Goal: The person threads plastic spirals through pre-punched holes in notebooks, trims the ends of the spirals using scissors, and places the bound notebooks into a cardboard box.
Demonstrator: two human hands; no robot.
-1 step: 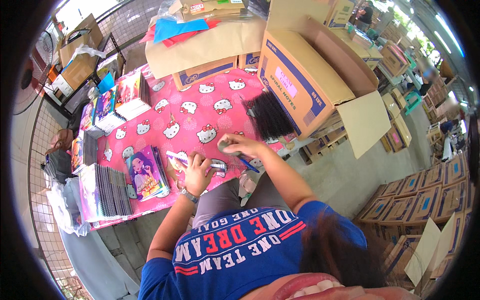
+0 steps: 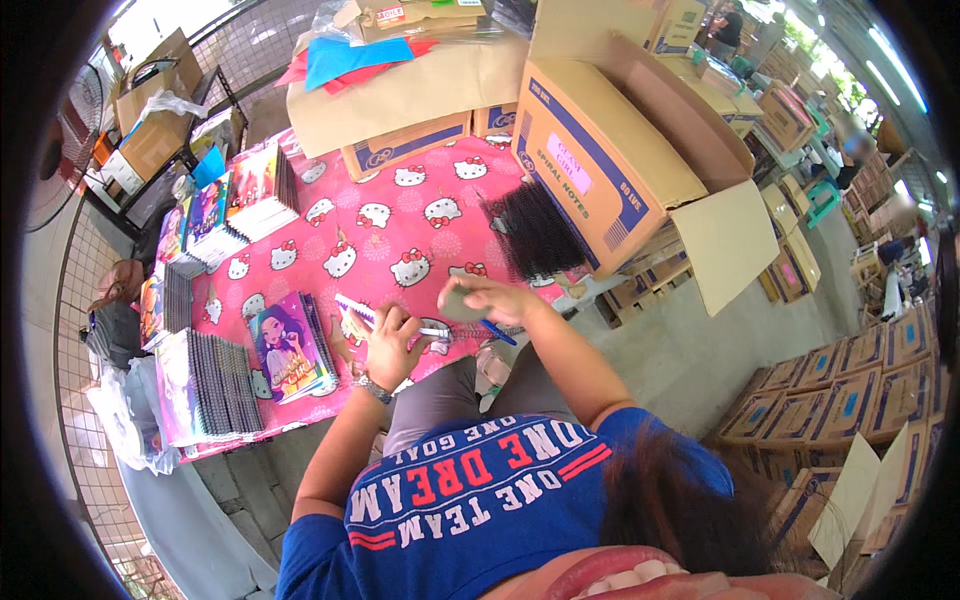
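Observation:
My left hand (image 2: 392,345) is closed around a thin notebook (image 2: 356,311), held on edge above the near side of the table. A dark wire coil (image 2: 468,333) appears to stretch from its right end. To the right, my right hand (image 2: 497,300) grips a flat, rounded grey-green piece (image 2: 460,304) whose kind I cannot make out. Just below that hand is a slim blue stick-like thing (image 2: 499,333); whether it is held is unclear. Left of my left hand lies a small pile of notebooks (image 2: 288,345) with an illustrated cover.
Spiral notebook stacks (image 2: 208,385) line the left side of the pink patterned tablecloth (image 2: 375,245). Black spiral coils (image 2: 535,230) lie beside a large open carton (image 2: 590,165) at the right. A paper-covered box (image 2: 400,105) stands at the back. Stacked cartons (image 2: 830,385) fill the far right.
The grey-green piece in my right hand has turned, and more of its flat face shows. My left hand keeps the notebook in nearly the same place.

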